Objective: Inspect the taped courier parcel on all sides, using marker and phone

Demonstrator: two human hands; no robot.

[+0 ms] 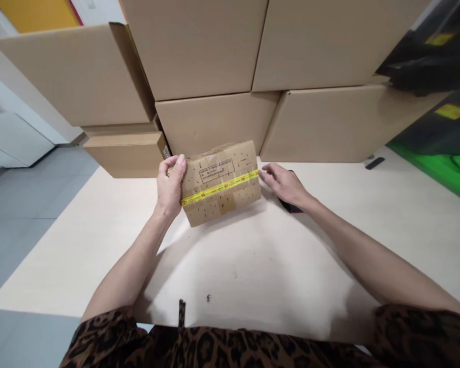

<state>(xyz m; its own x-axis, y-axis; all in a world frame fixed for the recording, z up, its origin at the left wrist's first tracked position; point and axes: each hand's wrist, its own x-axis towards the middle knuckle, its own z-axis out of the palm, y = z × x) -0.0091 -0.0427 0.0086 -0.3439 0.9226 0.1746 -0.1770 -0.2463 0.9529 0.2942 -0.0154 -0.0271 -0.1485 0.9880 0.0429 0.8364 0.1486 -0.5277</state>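
Cardboard parcel (pixel 222 181) gripped on table (pixel 253 266) — yellow-taped.
L hand (pixel 170 186) is closed round its left end; R hand (pixel 284 185) is held open, empty, beside it.

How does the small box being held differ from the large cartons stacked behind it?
The small box carries yellow tape and a printed label; the large cartons look plain. The small box is far smaller than any of the large cartons. The small box is in the grip of the left hand; the large cartons stand stacked, untouched. Both are brown cardboard.
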